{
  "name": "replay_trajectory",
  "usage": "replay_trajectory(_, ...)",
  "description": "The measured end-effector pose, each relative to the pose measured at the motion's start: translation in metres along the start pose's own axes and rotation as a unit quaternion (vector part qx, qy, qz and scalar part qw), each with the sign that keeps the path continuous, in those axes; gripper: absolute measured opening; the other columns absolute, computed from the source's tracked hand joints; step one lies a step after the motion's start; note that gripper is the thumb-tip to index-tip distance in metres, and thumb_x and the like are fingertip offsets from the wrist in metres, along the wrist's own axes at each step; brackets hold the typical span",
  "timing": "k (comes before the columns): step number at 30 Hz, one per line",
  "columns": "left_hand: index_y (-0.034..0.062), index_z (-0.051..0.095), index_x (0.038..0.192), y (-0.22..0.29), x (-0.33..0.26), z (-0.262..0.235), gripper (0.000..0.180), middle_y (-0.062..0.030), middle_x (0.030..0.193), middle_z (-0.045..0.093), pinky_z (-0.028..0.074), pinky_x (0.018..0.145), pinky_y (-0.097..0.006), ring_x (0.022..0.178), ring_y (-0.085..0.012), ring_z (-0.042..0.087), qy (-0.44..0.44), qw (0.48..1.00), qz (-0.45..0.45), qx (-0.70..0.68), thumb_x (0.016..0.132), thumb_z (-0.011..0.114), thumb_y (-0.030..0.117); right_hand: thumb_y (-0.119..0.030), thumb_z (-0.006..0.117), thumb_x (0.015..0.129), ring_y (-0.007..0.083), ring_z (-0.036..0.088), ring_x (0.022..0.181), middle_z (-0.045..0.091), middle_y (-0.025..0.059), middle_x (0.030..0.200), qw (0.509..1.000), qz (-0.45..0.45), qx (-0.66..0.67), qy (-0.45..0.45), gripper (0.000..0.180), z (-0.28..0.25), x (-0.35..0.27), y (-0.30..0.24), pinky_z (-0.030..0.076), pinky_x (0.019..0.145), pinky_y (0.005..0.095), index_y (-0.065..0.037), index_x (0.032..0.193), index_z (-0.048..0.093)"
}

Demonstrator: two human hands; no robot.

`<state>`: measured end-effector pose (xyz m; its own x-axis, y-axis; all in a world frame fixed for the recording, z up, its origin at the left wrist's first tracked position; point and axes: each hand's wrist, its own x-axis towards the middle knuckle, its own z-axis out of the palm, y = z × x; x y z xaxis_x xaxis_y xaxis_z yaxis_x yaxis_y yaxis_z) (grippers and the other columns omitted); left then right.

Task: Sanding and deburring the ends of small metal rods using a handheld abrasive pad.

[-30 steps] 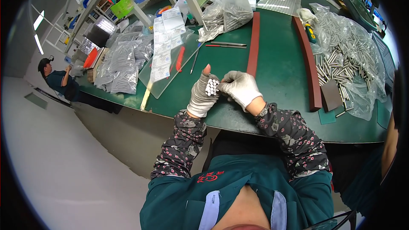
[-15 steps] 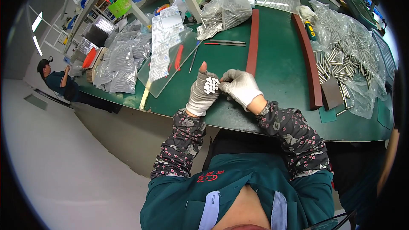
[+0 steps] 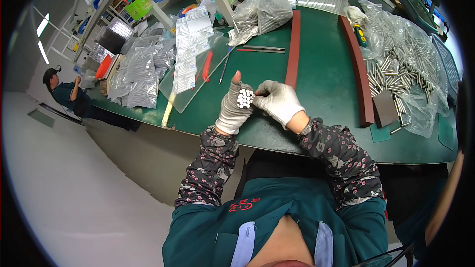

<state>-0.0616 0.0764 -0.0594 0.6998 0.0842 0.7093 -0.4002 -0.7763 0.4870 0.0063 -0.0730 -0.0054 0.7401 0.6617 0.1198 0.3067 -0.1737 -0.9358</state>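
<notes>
My left hand, in a white glove with a bare thumb tip, is closed around a bundle of metal pins. Their bright round ends face up toward me. My right hand, also gloved, has its fingertips pinched at the right edge of the bundle; whether a single pin sits between them is hidden. Both hands are above the near part of the green table. On the right, a large clear plastic bag lies spread with a heap of loose metal pins of the same look.
Two reddish-brown bars lie lengthwise on the table. Beyond my hands are flat files and a pen. Left lie a clear sheet, paper slips and bagged pins. A person stands far left.
Almost nothing differs. My right hand has shifted very slightly left against the bundle; the left hand keeps its place.
</notes>
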Motion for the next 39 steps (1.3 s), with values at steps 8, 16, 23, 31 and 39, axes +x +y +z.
replay_trajectory(8,0.0207,0.012,0.14,-0.011,-0.003,0.0,0.096,-0.0006,0.077,0.055,0.046,0.061,-0.026,0.067,-0.0145,0.055,-0.017,0.999,-0.021,-0.047,0.066,0.071,0.003,-0.031,0.067,0.063,0.0324,0.061,0.069,0.062,0.0176,0.072,0.996,-0.04,-0.08,0.017,0.033,0.003,0.0,-0.005,0.048,0.064,0.0373,-0.002,0.078,0.062)
replay_trajectory(16,0.0149,0.013,0.14,0.008,0.011,0.0,0.095,-0.0013,0.078,0.056,0.046,0.061,-0.026,0.067,-0.015,0.056,0.005,1.0,0.006,0.02,0.064,0.068,-0.003,-0.023,0.06,0.071,0.0338,0.059,0.072,0.061,0.016,0.077,0.99,-0.095,-0.087,0.051,0.018,-0.002,0.002,0.002,0.048,0.066,0.04,-0.005,0.075,0.06)
replay_trajectory(23,0.005,0.035,0.119,0.016,0.026,-0.009,0.051,-0.0061,0.074,0.054,0.048,0.056,-0.027,0.065,-0.015,0.055,0.157,0.798,-0.364,-0.455,0.074,0.058,-0.008,-0.016,0.053,0.074,0.0308,0.058,0.076,0.06,0.0137,0.079,0.981,-0.164,-0.045,0.089,0.013,-0.023,-0.025,-0.013,0.047,0.067,0.0381,-0.006,0.08,0.059)
replay_trajectory(31,0.004,0.053,0.094,0.0,0.098,-0.033,0.012,-0.0083,0.08,0.057,0.047,0.053,-0.025,0.066,-0.0183,0.055,0.138,0.65,-0.406,-0.627,0.082,0.051,0.004,-0.021,0.051,0.074,0.0316,0.059,0.072,0.061,0.0146,0.074,0.979,-0.157,-0.109,0.076,0.019,-0.074,-0.002,-0.043,0.048,0.067,0.0384,-0.007,0.08,0.062)
replay_trajectory(39,0.0028,0.053,0.095,-0.003,0.197,-0.034,0.013,-0.0076,0.083,0.058,0.041,0.043,-0.017,0.074,-0.0165,0.057,0.158,0.654,-0.361,-0.646,0.082,0.051,0.002,-0.02,0.054,0.074,0.0313,0.06,0.082,0.062,0.0168,0.088,0.919,-0.155,-0.318,0.174,0.026,-0.129,0.121,-0.079,0.048,0.074,0.0359,-0.005,0.094,0.062)
